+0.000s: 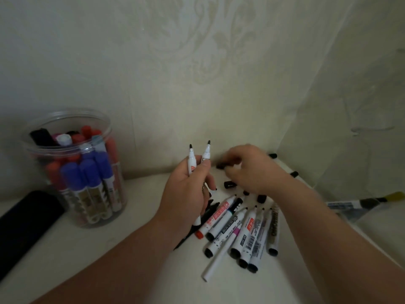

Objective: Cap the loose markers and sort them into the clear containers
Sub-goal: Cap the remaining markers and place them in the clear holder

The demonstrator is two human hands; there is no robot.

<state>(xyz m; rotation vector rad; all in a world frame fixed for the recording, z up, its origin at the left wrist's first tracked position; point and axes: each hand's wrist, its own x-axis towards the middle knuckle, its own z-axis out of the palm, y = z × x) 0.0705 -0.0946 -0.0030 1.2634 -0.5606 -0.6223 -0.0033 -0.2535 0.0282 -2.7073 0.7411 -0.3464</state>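
Several uncapped markers lie heaped on the worktop toward its near right side, with a flat black slab at the left edge. Left grip holds two markers tips up, fanned apart. Hold that spread so a cap seats on one without nudging the other. Right grip curls over the black caps toward the back right corner; it's blurred, so can't tell if it has one. Clear container, back left, looks crowded, so drop-ins may snag.

A flat black object lies on the white table below patterned wallpaper.
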